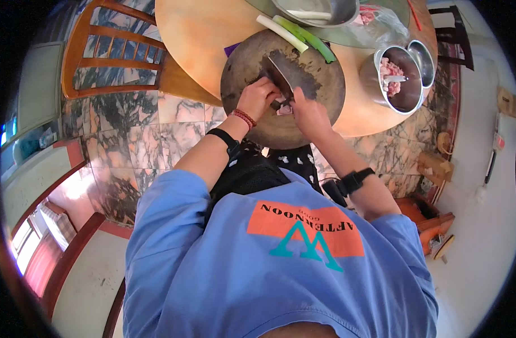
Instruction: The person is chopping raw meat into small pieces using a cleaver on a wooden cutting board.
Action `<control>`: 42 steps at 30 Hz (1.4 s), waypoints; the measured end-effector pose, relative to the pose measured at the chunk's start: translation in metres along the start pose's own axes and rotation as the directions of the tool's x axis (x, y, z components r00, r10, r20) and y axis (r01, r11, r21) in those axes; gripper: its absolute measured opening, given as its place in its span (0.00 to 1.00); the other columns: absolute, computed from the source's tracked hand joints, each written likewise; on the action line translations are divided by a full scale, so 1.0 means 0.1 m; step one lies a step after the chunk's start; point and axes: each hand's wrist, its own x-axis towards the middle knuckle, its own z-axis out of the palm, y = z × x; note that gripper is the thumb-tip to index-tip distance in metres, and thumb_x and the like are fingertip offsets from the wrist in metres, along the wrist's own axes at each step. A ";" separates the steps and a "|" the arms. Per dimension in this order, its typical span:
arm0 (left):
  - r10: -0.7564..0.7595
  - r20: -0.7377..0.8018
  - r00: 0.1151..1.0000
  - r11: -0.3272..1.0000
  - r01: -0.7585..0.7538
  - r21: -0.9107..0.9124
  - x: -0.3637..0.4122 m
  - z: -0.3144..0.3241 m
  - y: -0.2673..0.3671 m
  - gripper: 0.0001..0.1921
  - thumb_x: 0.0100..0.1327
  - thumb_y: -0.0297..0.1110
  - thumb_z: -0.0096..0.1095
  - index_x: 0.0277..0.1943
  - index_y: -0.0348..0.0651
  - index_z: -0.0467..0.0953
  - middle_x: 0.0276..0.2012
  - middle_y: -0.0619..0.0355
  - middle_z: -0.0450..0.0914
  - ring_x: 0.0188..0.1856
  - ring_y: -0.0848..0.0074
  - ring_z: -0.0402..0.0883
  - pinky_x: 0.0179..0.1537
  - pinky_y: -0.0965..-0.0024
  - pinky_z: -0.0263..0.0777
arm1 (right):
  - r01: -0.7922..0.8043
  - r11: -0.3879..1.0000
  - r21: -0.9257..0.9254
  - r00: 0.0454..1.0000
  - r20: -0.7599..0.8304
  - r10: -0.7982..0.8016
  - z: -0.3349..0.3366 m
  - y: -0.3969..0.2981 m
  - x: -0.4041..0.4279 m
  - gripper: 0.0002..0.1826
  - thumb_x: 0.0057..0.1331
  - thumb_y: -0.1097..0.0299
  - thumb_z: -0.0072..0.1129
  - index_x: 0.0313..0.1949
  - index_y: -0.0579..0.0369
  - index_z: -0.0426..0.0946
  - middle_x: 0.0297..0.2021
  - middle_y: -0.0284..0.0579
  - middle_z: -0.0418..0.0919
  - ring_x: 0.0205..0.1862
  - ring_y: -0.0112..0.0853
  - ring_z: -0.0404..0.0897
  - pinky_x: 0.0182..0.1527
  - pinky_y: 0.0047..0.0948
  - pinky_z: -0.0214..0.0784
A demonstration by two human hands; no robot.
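My right hand (310,116) grips the handle of a cleaver (282,72), its blade slanting away to the far left over a round wooden chopping board (249,126). Beside the blade, the bent fingers of my left hand (258,98) press on a small piece of meat (280,99), partly hidden under the fingertips. Another pale pink piece of meat (285,110) lies on the board between my hands, close to me. A dark wet patch spreads over the board's middle. Across its far edge rest a white leek stalk (282,33) and a green leek stalk (310,40).
On the round table (194,38), a steel grinder bowl (377,91) with a central blade holds meat chunks; a smaller steel bowl (426,63) adjoins it. Farther back are a metal basin (346,14) and a plastic bag (386,27) with meat. A wooden chair (120,62) stands left.
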 end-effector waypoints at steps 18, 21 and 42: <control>-0.041 0.061 0.997 0.998 0.044 -0.041 0.01 -0.02 -0.01 0.05 0.57 0.25 0.70 0.37 0.39 0.84 0.36 0.51 0.82 0.39 0.57 0.85 0.40 0.62 0.79 | -0.021 1.000 -0.014 0.999 0.025 0.021 0.03 -0.11 0.20 0.18 0.65 0.67 0.58 0.49 0.56 0.61 0.35 0.57 0.83 0.37 0.55 0.84 0.37 0.51 0.76; -0.045 0.042 0.998 0.997 0.048 -0.061 0.00 -0.03 0.01 0.04 0.59 0.26 0.69 0.37 0.39 0.84 0.36 0.51 0.82 0.39 0.57 0.84 0.41 0.62 0.78 | -0.033 0.999 -0.004 0.999 0.041 0.034 0.05 0.10 -0.20 0.17 0.66 0.66 0.56 0.49 0.56 0.61 0.35 0.58 0.83 0.36 0.55 0.84 0.36 0.53 0.75; 0.154 0.125 0.980 0.973 -0.173 0.153 -0.12 -0.03 -0.09 0.07 0.60 0.26 0.64 0.40 0.46 0.86 0.41 0.56 0.80 0.43 0.62 0.83 0.45 0.63 0.80 | 0.060 0.998 -0.013 0.998 -0.018 -0.060 -0.08 0.08 -0.31 0.18 0.70 0.66 0.53 0.55 0.57 0.63 0.25 0.61 0.81 0.29 0.59 0.81 0.32 0.58 0.72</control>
